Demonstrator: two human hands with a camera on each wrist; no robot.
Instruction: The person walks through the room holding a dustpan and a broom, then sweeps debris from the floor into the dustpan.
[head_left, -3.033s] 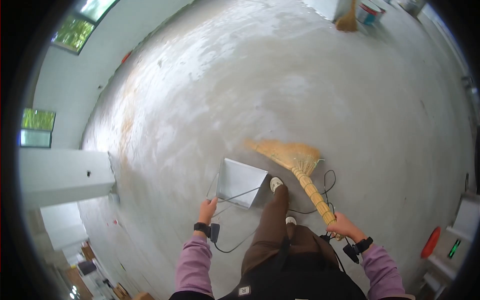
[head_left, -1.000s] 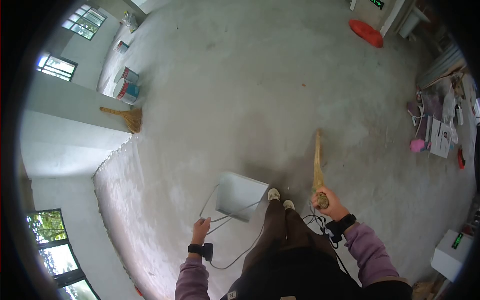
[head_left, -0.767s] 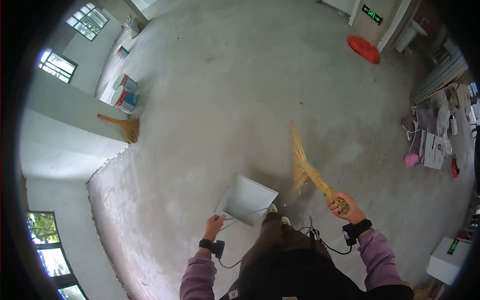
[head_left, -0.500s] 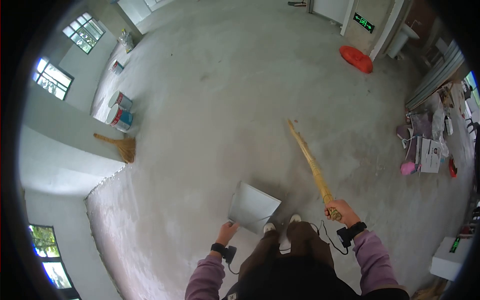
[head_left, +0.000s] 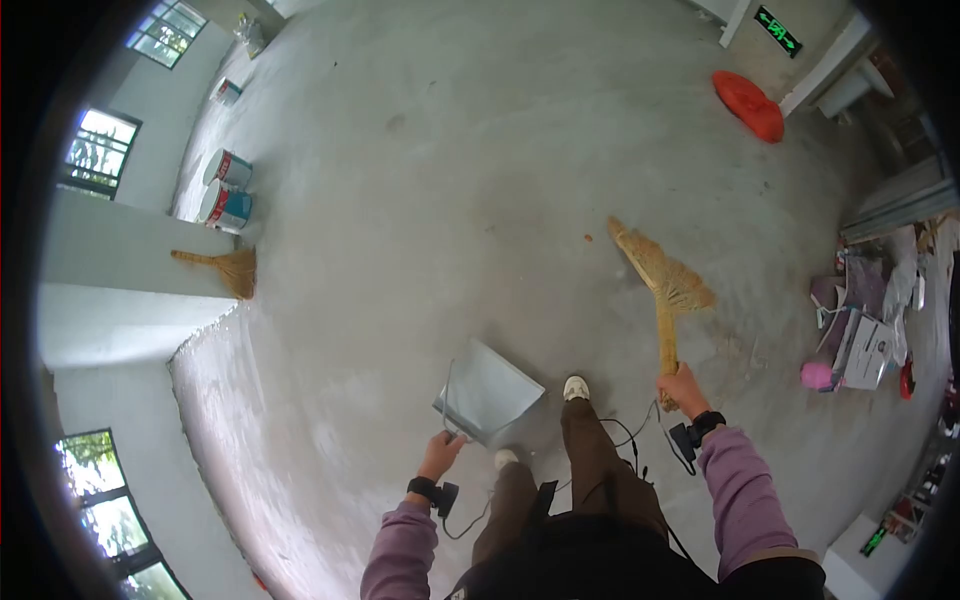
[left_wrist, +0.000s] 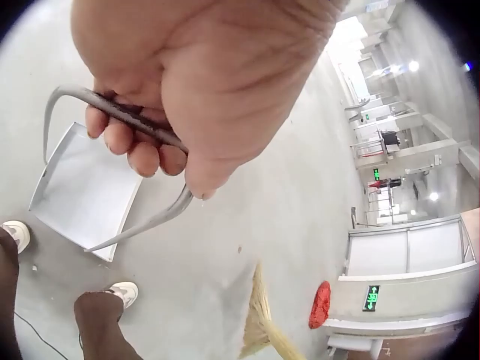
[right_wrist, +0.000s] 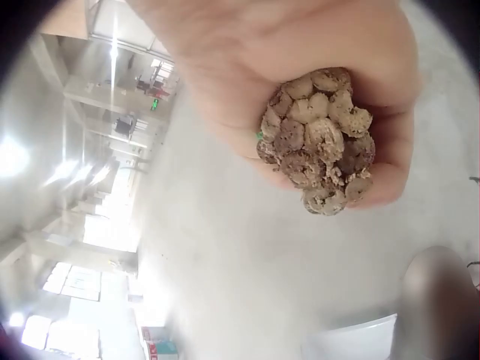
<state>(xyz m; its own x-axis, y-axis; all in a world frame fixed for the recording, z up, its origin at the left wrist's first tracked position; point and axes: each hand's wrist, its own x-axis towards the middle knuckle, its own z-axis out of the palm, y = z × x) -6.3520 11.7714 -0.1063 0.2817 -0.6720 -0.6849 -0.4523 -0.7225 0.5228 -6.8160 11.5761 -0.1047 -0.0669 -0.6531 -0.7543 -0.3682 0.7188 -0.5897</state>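
In the head view my left hand (head_left: 440,455) holds the bent metal handle of a dustpan (head_left: 490,385), a pale shallow pan beside my feet. Fingers curl around the dark grip of that handle (left_wrist: 133,118) in the left wrist view. My right hand (head_left: 684,390) grips a straw broom (head_left: 662,280) near the top of its thick handle. Its bristles fan out low over the floor ahead and to the right. The right wrist view shows the cut stalk ends of the broom handle (right_wrist: 319,139) poking out of my fist.
Several paint buckets (head_left: 226,204) and a second straw broom (head_left: 232,270) stand by the left wall. A red bag-like object (head_left: 748,105) lies at the back right. Boxes and plastic (head_left: 865,350) sit at the right. A small scrap (head_left: 588,238) lies near the broom's tip.
My view has turned to the right since three seconds ago. The broom has swung from side to side and now points forward with its bristles fanned. My feet have stepped; both hands keep their holds.
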